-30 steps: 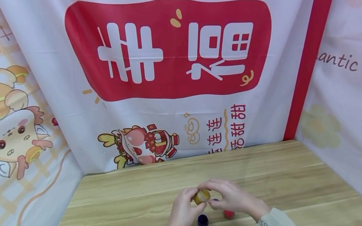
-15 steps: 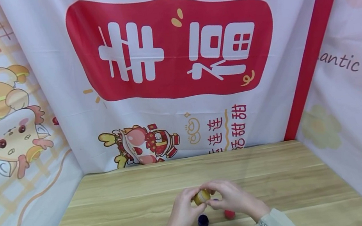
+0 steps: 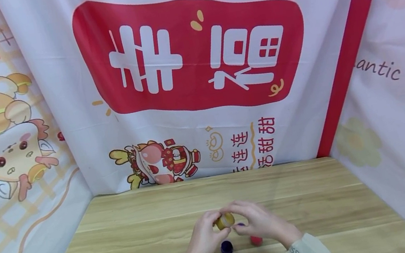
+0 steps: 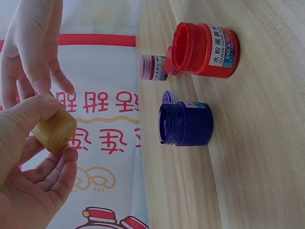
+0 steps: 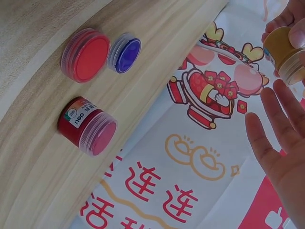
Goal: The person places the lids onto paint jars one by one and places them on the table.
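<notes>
A small ochre-yellow paint jar [image 3: 223,221] with a clear-rimmed lid [image 5: 292,69] is raised above the table, tilted. My left hand [image 3: 203,232] grips its body, thumb on one side and fingers on the other, as the left wrist view shows. My right hand [image 3: 257,219] is at the lid end, index finger arched over and thumb below, pinching the lid; the thumb is out of frame in the right wrist view. Below the hands stand an uncapped dark blue paint jar [image 4: 193,125] and an uncapped red paint jar [image 4: 209,50].
A closed crimson paint jar [image 5: 86,125] stands right of the open ones. Beside it lie a red lid [image 5: 86,55] and a blue-violet lid [image 5: 126,55]. The wood-grain table [image 3: 140,211] ends at a printed cloth backdrop [image 3: 85,163], with cloth on both sides.
Both hands stay in nearly the same place around the yellow paint jar. The right fingers shift slightly at its lid. The jars on the table stay put.
</notes>
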Demonstrator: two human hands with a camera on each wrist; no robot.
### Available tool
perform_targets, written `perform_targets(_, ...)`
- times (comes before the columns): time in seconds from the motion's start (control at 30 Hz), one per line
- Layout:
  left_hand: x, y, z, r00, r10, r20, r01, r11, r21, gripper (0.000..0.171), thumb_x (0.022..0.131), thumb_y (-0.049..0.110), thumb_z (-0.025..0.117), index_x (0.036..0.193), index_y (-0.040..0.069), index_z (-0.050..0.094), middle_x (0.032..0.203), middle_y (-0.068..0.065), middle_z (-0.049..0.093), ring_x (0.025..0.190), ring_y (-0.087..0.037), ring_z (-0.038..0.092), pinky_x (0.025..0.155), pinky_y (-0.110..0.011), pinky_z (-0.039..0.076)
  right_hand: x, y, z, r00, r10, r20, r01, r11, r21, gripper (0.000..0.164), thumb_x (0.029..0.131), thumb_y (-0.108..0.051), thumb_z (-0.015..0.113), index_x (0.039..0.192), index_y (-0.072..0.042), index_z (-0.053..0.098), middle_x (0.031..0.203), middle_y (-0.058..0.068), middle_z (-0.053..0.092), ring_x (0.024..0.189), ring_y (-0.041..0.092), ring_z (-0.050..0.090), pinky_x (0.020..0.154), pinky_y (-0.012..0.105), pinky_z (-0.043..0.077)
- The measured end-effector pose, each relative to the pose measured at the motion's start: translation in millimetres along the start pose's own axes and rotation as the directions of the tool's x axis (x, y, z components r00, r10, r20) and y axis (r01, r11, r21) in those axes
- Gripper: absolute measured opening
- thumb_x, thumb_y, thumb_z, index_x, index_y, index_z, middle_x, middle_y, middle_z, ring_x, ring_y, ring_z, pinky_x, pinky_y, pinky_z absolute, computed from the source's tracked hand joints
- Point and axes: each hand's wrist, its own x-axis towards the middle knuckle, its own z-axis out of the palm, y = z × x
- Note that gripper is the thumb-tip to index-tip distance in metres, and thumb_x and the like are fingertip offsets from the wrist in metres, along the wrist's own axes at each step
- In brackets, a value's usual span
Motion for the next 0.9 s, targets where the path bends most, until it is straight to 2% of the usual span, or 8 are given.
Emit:
perform_targets(0.53,-0.3,1.2,-0.1,1.0,-0.005,0.011,0.005,1.0,-0.001,0.04,0.069,0.021,0.065,0.107,0.012,0.055,0.101,-0.002,0.052,0.085,-0.012,0.05,0.07,-0.022,0.042,-0.5,-1.8,0.4,0.994,0.109,0.018,-0.109,0.994,0.026,0.039,0.073,-0.023,0.06,0.11,-0.021,0.05,0.101,-0.011,0.052,0.086,0.006,0.049,0.072,0.022,0.041)
perform_targets(0.63,-0.3,2.1,-0.3,1.0,-0.006,0.011,0.006,1.0,-0.004,0.04,0.07,0.024,0.064,0.107,0.012,0.055,0.102,-0.002,0.052,0.085,-0.012,0.05,0.07,-0.021,0.042,-0.8,-2.1,1.1,0.992,0.128,0.013,-0.129,0.991,0.025,0.038,0.074,-0.029,0.059,0.11,-0.019,0.05,0.097,-0.011,0.053,0.082,0.006,0.05,0.069,0.02,0.042)
perform_targets(0.73,-0.4,2.6,-0.8,1.0,0.004,0.007,-0.004,1.0,-0.007,0.038,0.07,0.025,0.065,0.104,0.011,0.056,0.101,-0.002,0.052,0.084,-0.012,0.05,0.069,-0.022,0.043,-1.7,-1.8,1.0,0.988,0.154,0.011,-0.154,0.988,0.019,0.045,0.075,-0.036,0.057,0.114,-0.019,0.047,0.098,-0.008,0.054,0.084,0.007,0.05,0.069,0.022,0.042)
perform_targets(0.9,-1.0,2.0,-1.6,1.0,0.001,0.002,-0.001,1.0,0.003,0.032,0.069,0.021,0.065,0.099,0.013,0.058,0.098,-0.002,0.052,0.083,-0.012,0.049,0.069,-0.026,0.043,-2.0,0.0,0.3,0.996,0.084,0.016,-0.084,0.996,0.014,0.051,0.074,-0.03,0.06,0.12,-0.019,0.041,0.11,-0.006,0.049,0.096,0.009,0.047,0.077,0.028,0.04)
